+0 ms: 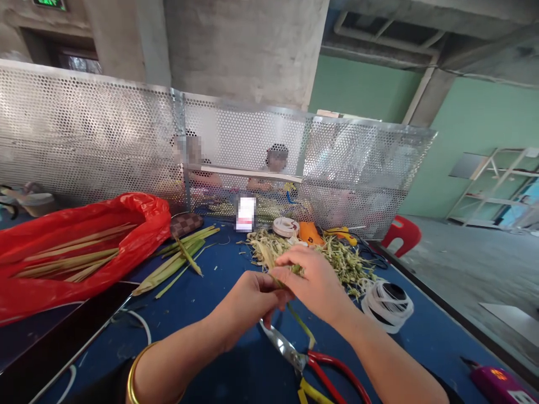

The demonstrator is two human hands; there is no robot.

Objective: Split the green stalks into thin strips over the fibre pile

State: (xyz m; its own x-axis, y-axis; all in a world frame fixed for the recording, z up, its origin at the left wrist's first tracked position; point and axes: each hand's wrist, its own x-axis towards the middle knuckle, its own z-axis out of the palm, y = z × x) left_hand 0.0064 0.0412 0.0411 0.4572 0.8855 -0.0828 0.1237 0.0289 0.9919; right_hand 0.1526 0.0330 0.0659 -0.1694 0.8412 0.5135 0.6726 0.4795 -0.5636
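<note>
My left hand and my right hand meet above the blue table, both with fingers pinched. Between them they hold a thin green leaf strip, whose loose end hangs down toward me. My fingers cover the part they grip. Just below lie scissors with red handles, on the table near a yellow-handled tool. Behind my right hand spreads a heap of pale green and dry leaf trimmings. Longer leaf strips lie to the left.
A red plastic bag with long dry leaves stands at left. Near the back are a phone, a tape roll and a perforated metal screen, with people behind it. A white strip coil and a purple device are at right.
</note>
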